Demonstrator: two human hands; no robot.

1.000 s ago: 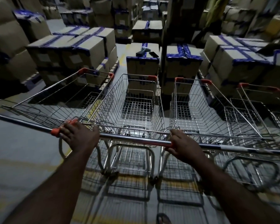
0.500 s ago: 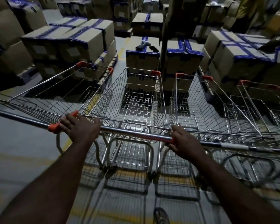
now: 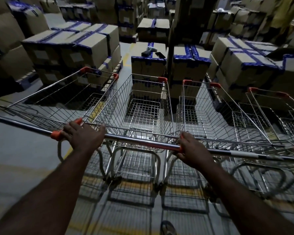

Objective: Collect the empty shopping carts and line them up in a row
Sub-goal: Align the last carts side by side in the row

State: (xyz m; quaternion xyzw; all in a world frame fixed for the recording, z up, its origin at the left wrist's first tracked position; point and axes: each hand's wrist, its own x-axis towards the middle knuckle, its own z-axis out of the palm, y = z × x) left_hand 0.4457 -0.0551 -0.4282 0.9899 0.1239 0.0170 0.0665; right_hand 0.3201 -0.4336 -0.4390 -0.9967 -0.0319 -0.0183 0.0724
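Between neighbouring carts — both hands (image 3: 85, 135) around cart handle (image 3: 139, 143); labels unreadable

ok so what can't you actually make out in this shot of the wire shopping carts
- Head view: far-right wire shopping cart is cut off by the right edge.
- Small dark items on the blue-taped cardboard box: too small and dim to identify.
- Middle cart's wheels: hidden behind its frame and shadow.
- Sandalled foot: cut off by the bottom edge.

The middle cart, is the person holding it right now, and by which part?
Yes. Both hands grip the middle cart by its handle bar: the left hand near the bar's orange left end cap, the right hand at its right end.
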